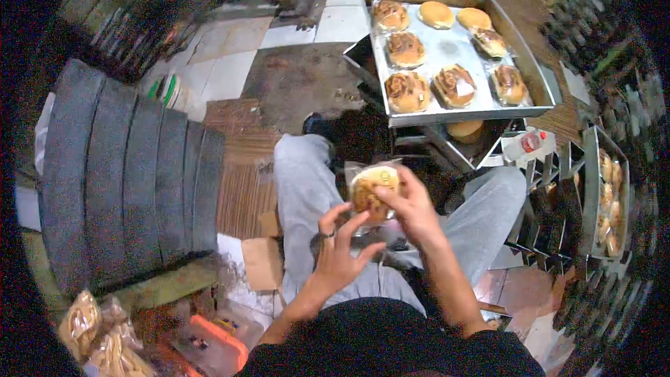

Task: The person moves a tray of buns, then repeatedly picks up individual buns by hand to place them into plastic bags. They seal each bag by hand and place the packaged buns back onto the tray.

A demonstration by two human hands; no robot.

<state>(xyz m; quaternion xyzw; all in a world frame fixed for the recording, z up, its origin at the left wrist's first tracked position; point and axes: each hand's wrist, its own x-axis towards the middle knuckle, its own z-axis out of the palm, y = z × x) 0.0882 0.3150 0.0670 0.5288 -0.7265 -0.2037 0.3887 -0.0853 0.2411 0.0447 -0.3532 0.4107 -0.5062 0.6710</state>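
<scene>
Over my lap, my right hand [417,208] grips a bun in a clear plastic bag [365,192], thumb across its front and fingers behind its right edge. The bun has a brown patterned top, and the bag's clear edge stands out above it. Just below and to the left, my left hand [340,255] has its fingers spread, with the fingertips near the bag's lower edge. Past my knees is a metal tray [469,113] with several buns; some, like the front bun [454,86], are in clear wrapping, while a plain golden bun [437,15] sits at the back.
Dark trays [105,174] stand in a row on my left. Under the big tray, another metal tray [481,153] juts out. A red-labelled bottle [533,141] lies to the right, beside a long tray of buns [623,195]. An orange-rimmed box [230,338] is at lower left.
</scene>
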